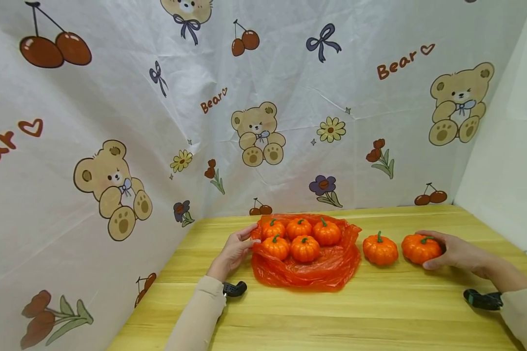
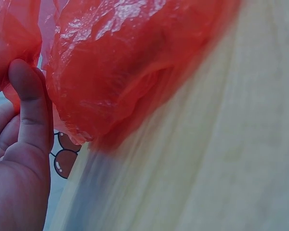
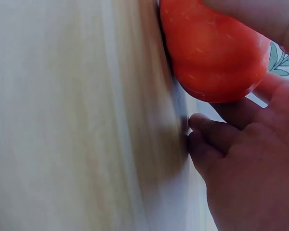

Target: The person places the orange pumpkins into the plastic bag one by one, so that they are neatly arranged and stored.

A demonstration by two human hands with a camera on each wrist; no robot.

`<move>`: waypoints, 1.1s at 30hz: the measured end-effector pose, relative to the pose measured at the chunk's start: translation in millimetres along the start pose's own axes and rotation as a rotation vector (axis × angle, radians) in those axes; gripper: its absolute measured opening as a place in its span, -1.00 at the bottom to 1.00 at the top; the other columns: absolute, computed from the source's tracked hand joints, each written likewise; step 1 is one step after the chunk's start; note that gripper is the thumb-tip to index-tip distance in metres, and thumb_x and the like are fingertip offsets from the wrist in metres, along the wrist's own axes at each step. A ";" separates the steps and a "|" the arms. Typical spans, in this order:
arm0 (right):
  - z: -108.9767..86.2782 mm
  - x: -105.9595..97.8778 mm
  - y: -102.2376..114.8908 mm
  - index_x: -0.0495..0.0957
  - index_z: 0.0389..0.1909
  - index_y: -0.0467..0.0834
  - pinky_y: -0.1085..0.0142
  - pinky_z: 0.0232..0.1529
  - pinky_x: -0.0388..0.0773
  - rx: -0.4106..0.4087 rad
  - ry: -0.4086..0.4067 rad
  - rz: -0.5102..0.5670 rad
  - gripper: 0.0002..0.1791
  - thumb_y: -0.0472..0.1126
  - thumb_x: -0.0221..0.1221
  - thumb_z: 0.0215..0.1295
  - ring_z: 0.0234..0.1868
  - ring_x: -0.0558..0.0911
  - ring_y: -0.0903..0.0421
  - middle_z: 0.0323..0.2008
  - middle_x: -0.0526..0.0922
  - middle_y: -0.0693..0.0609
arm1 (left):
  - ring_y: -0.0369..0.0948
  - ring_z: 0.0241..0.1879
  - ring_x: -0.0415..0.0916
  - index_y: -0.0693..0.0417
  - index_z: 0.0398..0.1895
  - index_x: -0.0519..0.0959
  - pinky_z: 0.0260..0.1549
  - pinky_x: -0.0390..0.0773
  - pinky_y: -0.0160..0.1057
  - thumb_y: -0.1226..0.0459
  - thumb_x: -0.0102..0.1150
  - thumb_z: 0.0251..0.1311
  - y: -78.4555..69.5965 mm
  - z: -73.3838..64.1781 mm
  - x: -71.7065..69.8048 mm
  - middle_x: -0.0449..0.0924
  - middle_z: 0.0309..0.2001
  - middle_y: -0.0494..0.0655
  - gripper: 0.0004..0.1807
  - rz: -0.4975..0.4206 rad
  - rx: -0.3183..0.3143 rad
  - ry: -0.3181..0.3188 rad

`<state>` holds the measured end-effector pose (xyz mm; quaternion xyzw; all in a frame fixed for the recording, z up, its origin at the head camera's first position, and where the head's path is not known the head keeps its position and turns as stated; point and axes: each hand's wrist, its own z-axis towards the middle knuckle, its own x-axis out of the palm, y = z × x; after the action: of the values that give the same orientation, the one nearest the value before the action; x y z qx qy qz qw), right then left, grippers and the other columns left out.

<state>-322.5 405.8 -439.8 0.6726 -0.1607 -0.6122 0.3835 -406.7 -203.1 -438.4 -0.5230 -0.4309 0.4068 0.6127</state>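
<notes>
A thin red plastic bag (image 1: 307, 280) lies spread open on the table, with several small orange pumpkins (image 1: 305, 248) with green stems inside it. My left hand (image 1: 234, 251) pinches the bag's left edge between thumb and fingers; in the left wrist view the thumb (image 2: 31, 103) presses on the red film. To the right of the bag, my right hand (image 1: 456, 253) holds a small pumpkin (image 1: 420, 248) from its right side. The right wrist view shows this pumpkin (image 3: 216, 53) between thumb and fingers, down at the table surface. Another pumpkin (image 1: 379, 249) stands between the bag and the held one.
The light wooden table (image 1: 334, 321) runs up to a white cloth (image 1: 285, 73) printed with bears, cherries and flowers at the back and left. A white wall (image 1: 505, 146) bounds the right side. Black wrist devices (image 1: 483, 300) sit at both wrists.
</notes>
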 end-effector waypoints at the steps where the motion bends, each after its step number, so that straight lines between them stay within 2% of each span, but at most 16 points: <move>1: 0.2 0.2 0.1 0.08 0.54 -0.37 0.50 -0.08 0.46 -0.003 -0.001 0.000 0.01 -0.13 0.43 0.23 0.05 0.44 0.34 0.34 0.34 -0.50 | -0.03 0.27 0.54 0.13 0.56 0.29 -0.09 0.73 -0.37 0.57 0.19 0.29 -0.5 -0.3 0.2 0.23 0.56 0.23 -0.25 0.002 0.000 0.000; 7: -0.4 0.3 0.8 0.08 0.53 -0.37 0.48 -0.07 0.48 -0.010 -0.009 0.044 -0.05 -0.14 0.38 0.28 -0.02 0.43 0.52 0.35 0.35 -0.45 | -0.04 0.30 0.52 0.15 0.56 0.28 -0.08 0.73 -0.38 0.58 0.18 0.30 -1.8 -3.4 1.4 0.23 0.55 0.24 -0.25 0.010 -0.001 0.008; 12: 1.6 -1.6 3.2 0.11 0.53 -0.34 0.47 -0.08 0.49 -0.020 -0.026 0.059 -0.11 -0.14 0.34 0.33 -0.01 0.45 0.50 0.32 0.40 -0.35 | -0.01 0.31 0.51 0.16 0.56 0.28 -0.06 0.72 -0.38 0.56 0.18 0.31 -1.3 -3.5 0.7 0.22 0.55 0.26 -0.26 0.005 0.004 0.003; 16: 4.2 -3.0 7.8 0.11 0.52 -0.35 0.48 -0.10 0.49 -0.024 -0.047 0.052 -0.15 -0.15 0.30 0.37 -0.02 0.45 0.51 0.32 0.40 -0.35 | 0.02 0.35 0.47 0.16 0.57 0.26 -0.04 0.72 -0.37 0.57 0.16 0.32 -1.8 -2.3 0.7 0.21 0.56 0.26 -0.26 0.007 0.002 0.014; 23: 9.4 -6.6 22.3 0.06 0.52 -0.44 0.53 -0.09 0.51 0.004 -0.066 0.073 -0.14 -0.09 0.24 0.44 0.00 0.47 0.46 0.34 0.36 -0.42 | 0.00 0.28 0.53 0.16 0.57 0.26 -0.05 0.72 -0.36 0.56 0.17 0.32 -1.4 -0.2 1.3 0.24 0.55 0.26 -0.26 0.011 0.011 0.013; 28: 11.5 -10.2 35.7 -0.03 0.53 -0.51 0.30 0.02 0.53 0.043 -0.074 0.059 -0.08 -0.04 0.20 0.47 0.11 0.45 0.25 0.39 0.28 -0.50 | -0.06 0.25 0.55 0.15 0.57 0.26 -0.09 0.73 -0.38 0.57 0.16 0.32 0.5 0.9 0.7 0.23 0.55 0.24 -0.26 0.007 0.002 0.012; 33: 16.8 -10.3 53.1 0.01 0.52 -0.48 0.19 0.06 0.52 0.041 -0.077 0.039 -0.08 -0.01 0.21 0.46 0.09 0.46 0.23 0.36 0.36 -0.43 | -0.11 0.14 0.61 0.16 0.58 0.25 -0.13 0.73 -0.39 0.56 0.16 0.32 0.2 -0.5 0.9 0.22 0.55 0.25 -0.25 0.014 0.000 0.014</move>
<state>-327.0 372.7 -394.0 0.6529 -0.2011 -0.6267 0.3749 -406.0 -202.4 -438.5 -0.5289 -0.4226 0.4075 0.6129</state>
